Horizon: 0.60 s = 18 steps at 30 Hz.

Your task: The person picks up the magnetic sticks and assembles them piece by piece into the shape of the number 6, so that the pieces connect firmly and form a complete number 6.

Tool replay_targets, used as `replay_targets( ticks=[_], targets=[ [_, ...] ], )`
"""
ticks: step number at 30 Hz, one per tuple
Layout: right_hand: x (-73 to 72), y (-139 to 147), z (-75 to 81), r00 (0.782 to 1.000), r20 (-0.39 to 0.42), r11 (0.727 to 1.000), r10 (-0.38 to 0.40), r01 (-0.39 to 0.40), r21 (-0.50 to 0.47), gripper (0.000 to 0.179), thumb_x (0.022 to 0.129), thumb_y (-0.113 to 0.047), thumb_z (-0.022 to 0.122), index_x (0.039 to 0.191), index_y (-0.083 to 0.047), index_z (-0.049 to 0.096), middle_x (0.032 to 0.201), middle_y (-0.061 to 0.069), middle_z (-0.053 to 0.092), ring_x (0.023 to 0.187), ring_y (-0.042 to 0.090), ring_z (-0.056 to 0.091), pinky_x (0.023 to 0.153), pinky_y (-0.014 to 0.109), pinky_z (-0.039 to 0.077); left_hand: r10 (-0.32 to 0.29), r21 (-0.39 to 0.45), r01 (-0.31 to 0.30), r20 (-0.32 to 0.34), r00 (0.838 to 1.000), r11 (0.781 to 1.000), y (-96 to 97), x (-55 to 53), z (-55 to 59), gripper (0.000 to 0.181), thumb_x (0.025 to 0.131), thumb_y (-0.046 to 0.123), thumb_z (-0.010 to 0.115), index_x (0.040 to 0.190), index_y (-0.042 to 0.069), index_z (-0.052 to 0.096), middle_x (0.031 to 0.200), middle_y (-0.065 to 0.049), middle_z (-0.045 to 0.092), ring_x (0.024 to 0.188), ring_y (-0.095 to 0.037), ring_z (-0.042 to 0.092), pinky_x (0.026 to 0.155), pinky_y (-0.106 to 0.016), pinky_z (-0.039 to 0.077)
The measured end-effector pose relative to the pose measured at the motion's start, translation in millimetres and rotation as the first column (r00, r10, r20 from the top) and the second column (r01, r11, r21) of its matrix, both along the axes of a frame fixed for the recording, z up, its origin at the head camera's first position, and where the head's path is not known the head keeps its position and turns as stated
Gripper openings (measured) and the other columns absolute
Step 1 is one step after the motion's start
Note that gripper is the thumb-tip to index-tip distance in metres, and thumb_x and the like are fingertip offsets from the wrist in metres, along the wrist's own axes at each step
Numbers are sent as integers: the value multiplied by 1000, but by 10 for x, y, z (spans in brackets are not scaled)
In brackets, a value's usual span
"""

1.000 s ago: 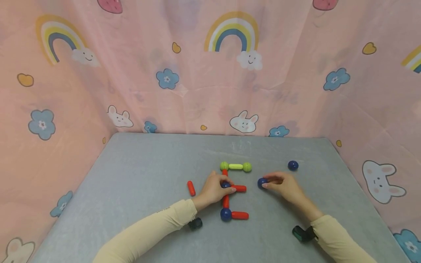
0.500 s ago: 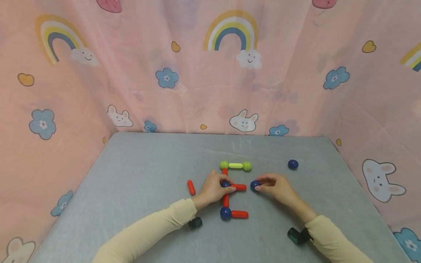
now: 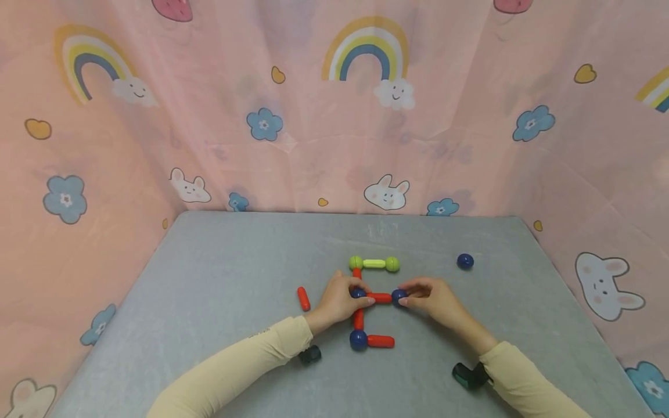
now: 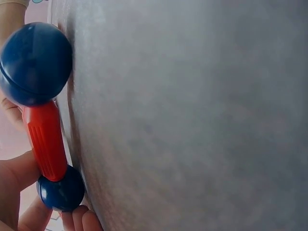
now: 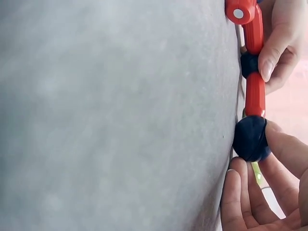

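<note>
On the table, red magnetic rods and blue balls form an E-like figure, its top arm being a green rod (image 3: 374, 264) with green balls. My left hand (image 3: 338, 301) pinches the middle blue ball (image 3: 358, 293), partly covering it. A red rod (image 3: 381, 298) runs rightward from there. At its right end sits another blue ball (image 3: 399, 296), which my right hand (image 3: 438, 300) holds between thumb and fingers. In the right wrist view that ball (image 5: 251, 138) meets the rod's end (image 5: 255, 96). The lower blue ball (image 3: 358, 340) carries a red rod (image 3: 381, 341) pointing right.
One loose red rod (image 3: 304, 298) lies left of the figure. A spare blue ball (image 3: 465, 262) rests at the back right. Dark wrist cameras (image 3: 468, 376) hang by both sleeves. Behind the grey table (image 3: 235, 249) hangs a pink patterned cloth (image 3: 313, 162).
My right hand has brought its blue ball leftward until it meets the end of the middle red rod. The left hand has stayed in place on the middle ball.
</note>
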State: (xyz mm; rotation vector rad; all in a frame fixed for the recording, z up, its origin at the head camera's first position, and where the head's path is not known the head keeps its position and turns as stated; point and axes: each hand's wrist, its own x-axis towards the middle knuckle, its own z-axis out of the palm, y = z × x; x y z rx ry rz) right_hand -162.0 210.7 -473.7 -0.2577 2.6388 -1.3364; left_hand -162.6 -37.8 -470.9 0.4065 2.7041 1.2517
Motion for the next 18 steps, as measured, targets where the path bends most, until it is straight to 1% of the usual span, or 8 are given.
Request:
replay_targets(
  ticks=[12,18],
  targets=[
    [-13,-7,-15,1000,13,1000,3,-3,-13,34,85,-24,79,114,-7,71,112,12,72,92,15,68,76,21,54,-1,-17,1,-5,1000,1000,-1,-9,-16,19,83,30,81,95,16,77,92,-4,53,81,-14,41,66,-24,32],
    [-14,-8,-3,1000,15,1000,8,-8,-14,34,85,-23,79,114,-7,71,111,12,72,92,16,68,76,21,54,-7,-7,7,10,1000,1000,-8,-5,10,19,83,30,81,95,15,77,93,-4,52,82,-15,41,66,-24,32]
  ],
)
